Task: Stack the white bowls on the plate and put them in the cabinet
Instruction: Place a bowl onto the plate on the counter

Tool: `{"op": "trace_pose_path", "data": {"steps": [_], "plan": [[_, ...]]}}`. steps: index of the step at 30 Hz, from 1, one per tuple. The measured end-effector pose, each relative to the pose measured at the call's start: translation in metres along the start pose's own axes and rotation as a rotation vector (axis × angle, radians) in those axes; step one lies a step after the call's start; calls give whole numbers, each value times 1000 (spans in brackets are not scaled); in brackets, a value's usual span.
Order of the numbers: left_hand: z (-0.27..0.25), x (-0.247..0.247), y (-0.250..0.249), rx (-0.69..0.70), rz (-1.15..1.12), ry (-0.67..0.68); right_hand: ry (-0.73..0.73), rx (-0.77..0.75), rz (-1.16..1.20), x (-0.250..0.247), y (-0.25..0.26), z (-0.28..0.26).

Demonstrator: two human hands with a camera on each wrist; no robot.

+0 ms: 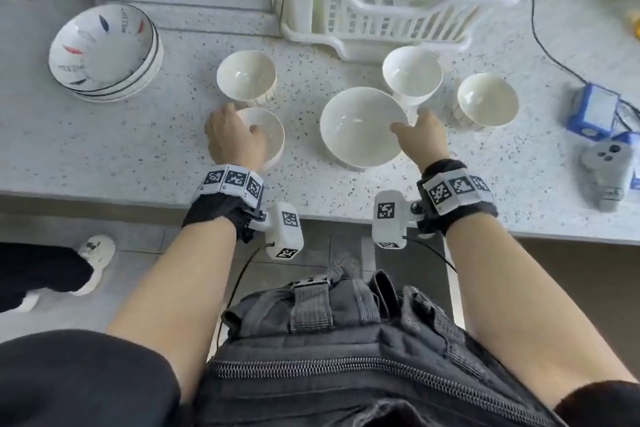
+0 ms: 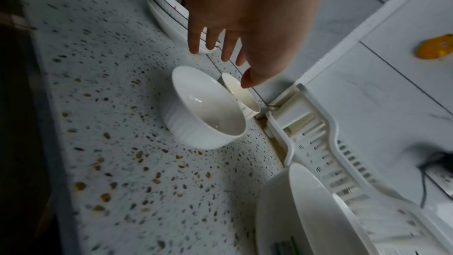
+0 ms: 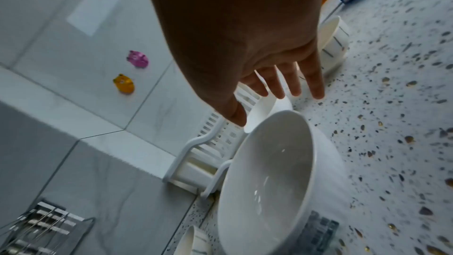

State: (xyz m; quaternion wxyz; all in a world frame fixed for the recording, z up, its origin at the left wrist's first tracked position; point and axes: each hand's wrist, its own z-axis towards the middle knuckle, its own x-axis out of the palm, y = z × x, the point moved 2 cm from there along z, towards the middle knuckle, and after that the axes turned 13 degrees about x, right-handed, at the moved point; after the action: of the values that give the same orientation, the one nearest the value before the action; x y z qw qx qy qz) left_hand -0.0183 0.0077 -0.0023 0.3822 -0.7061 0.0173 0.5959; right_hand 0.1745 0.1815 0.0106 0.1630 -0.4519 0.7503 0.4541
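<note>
- Your left hand (image 1: pixel 232 137) hovers over the small white bowl (image 1: pixel 266 135) at centre-left of the head view, fingers spread and straight; the left wrist view shows a gap between fingertips and rim, so nothing is gripped yet.
- Your right hand (image 1: pixel 420 139) reaches over the right rim of the large white bowl (image 1: pixel 356 126) at centre frame, fingers also extended and loose. The right wrist view shows the thumb just short of the rim, holding nothing.
- Three more white bowls stand apart on the speckled counter (image 1: pixel 138 156): one (image 1: pixel 246 77) above the small bowl, two (image 1: pixel 412 76) (image 1: pixel 487 104) toward the upper right, in front of the dish rack (image 1: pixel 398 0).
- The patterned plates (image 1: pixel 104 52) sit stacked at upper left, well apart from every bowl.
- Judging by this, you are at the very first step: picking up bowls to nest them.
- Next, close each hand on its rim, then lift. The rims look smooth, so grip firmly before carrying anything toward the plates.
- No cabinet is in view.
</note>
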Motion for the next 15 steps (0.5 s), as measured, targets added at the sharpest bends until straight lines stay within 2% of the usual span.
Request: {"op": "trace_pose_path", "data": {"steps": [5,10,15], "plan": [[11,13,5,-193,-21,19,193,172,183,3,-7,18],[11,13,22,-301,46,-38,212,219,299,3,-16,26],[19,13,39,-333,56,123,185,259,347,18,-20,25]]}}
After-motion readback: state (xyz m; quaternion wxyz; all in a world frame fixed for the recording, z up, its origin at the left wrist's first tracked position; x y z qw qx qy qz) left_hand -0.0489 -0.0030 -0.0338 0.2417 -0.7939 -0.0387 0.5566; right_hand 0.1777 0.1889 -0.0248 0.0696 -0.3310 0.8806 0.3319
